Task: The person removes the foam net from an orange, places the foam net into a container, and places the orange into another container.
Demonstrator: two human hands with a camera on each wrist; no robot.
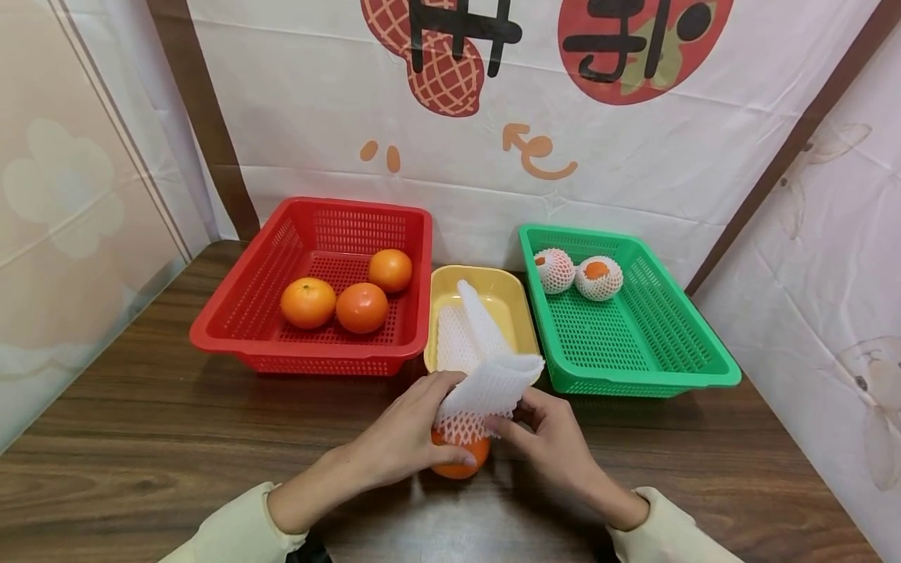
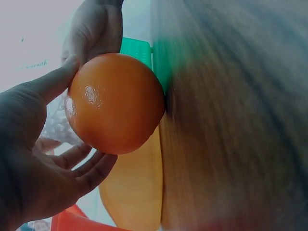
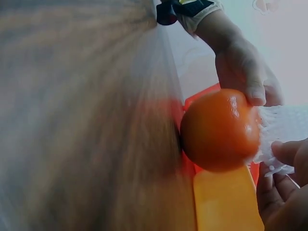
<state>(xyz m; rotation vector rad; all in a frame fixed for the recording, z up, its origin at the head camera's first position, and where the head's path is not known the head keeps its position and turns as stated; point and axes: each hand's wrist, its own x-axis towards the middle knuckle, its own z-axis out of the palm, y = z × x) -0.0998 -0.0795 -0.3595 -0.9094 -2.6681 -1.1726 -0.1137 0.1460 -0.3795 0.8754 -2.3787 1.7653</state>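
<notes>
An orange (image 1: 457, 461) sits low over the wooden table between the two hands, its top under a white foam net sleeve (image 1: 486, 391). My left hand (image 1: 397, 438) holds the orange from the left, thumb across its near side and fingers curled behind, as the left wrist view shows. From the right, my right hand (image 1: 552, 438) pinches the lower edge of the foam net between thumb and fingers. In the right wrist view the orange's lower part (image 3: 219, 132) is bare, and the net gathers at its upper side.
A red basket (image 1: 320, 350) at the left holds 3 oranges. Behind the hands, a yellow tray (image 1: 517, 305) contains more foam nets (image 1: 457, 336). The green basket (image 1: 647, 374) at the right has 2 net-covered oranges (image 1: 599, 278). A printed cloth (image 1: 317, 102) hangs behind.
</notes>
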